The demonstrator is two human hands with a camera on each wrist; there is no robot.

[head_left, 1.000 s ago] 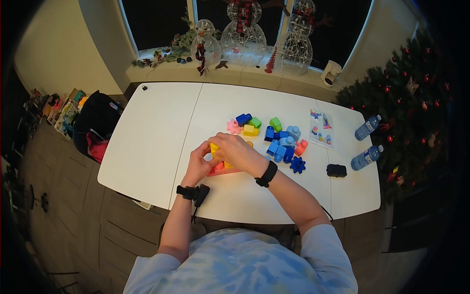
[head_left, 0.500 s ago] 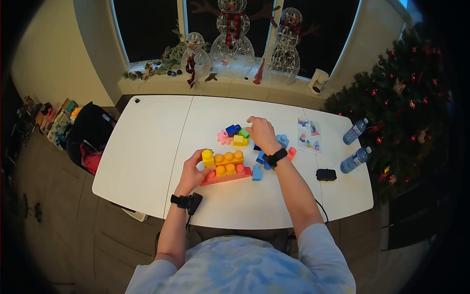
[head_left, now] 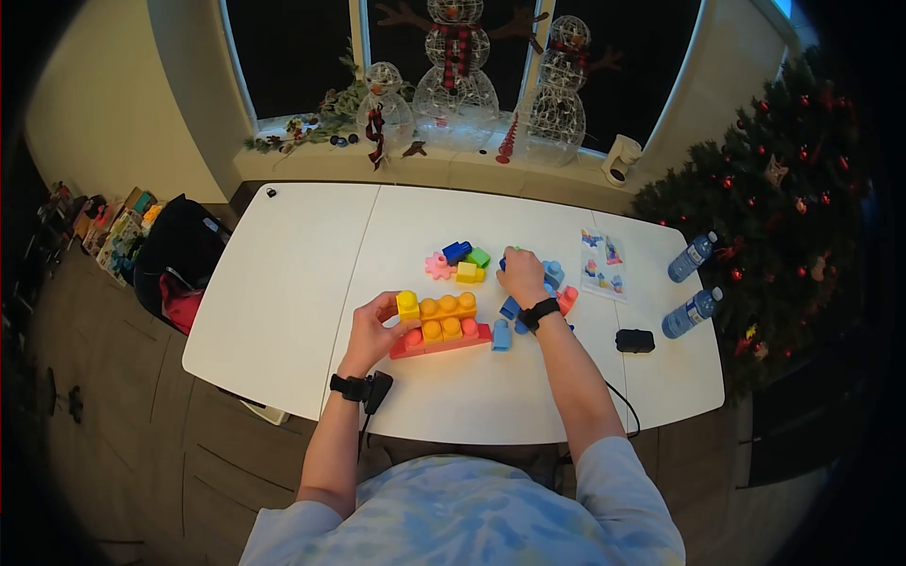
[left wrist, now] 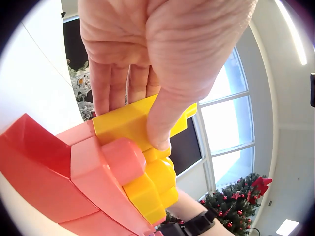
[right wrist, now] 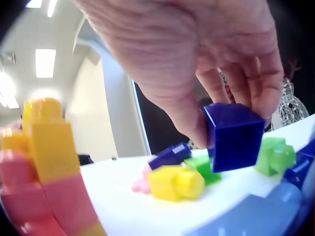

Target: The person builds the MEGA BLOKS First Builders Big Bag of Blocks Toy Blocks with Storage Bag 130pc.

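A toy block build stands on the table, with yellow blocks on a red-pink base (head_left: 434,347). At its left end my left hand (head_left: 371,332) holds a tall yellow block (left wrist: 130,118), thumb on the near face and fingers behind. My right hand (head_left: 522,281) is over the blue pile to the right. In the right wrist view it pinches a dark blue block (right wrist: 238,142) between thumb and fingers, above the tabletop. A light blue block (head_left: 500,336) stands beside the build's right end.
Behind the build lie a pink gear-shaped block (head_left: 439,265), a loose yellow block (head_left: 468,273) and a green one (head_left: 479,258). Farther right are a picture sheet (head_left: 603,266), a black case (head_left: 635,341) and two water bottles (head_left: 692,313).
My right hand has left the build, where both hands were together, and moved right to the blue pile, taking hold of a dark blue block. My left hand has stayed at the build's left end.
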